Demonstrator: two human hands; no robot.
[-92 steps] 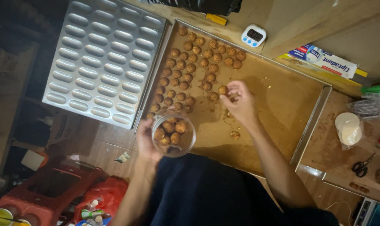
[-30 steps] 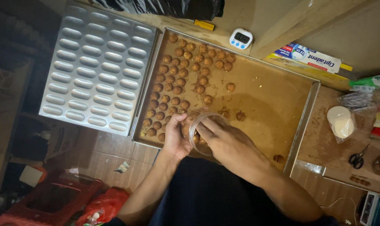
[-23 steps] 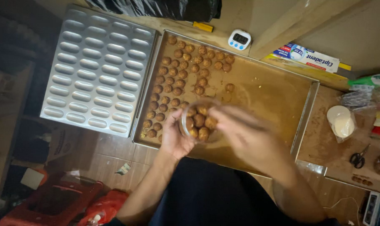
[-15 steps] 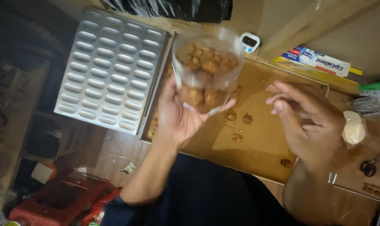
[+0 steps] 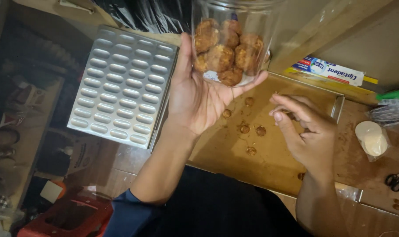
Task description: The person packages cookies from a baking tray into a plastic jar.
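My left hand (image 5: 197,94) holds a clear plastic jar (image 5: 230,41) raised close to the camera, with several round brown cookies (image 5: 226,55) inside it. My right hand (image 5: 307,129) hovers over the brown baking tray (image 5: 234,149), its fingers loosely curled and pinched, with nothing clearly visible between them. Several loose cookies (image 5: 251,130) lie on the tray just left of that hand. The raised jar and my left hand hide most of the tray's far side.
A silver mould tray with oval cavities (image 5: 120,87) lies left of the baking tray. At the right sit a long flat box (image 5: 333,70), a bagged white lid (image 5: 371,139) and small scissors (image 5: 395,180). A red container (image 5: 72,217) stands on the floor.
My left hand has lifted the jar from the tray up towards the camera. My right hand left the jar's mouth and moved right over the tray.
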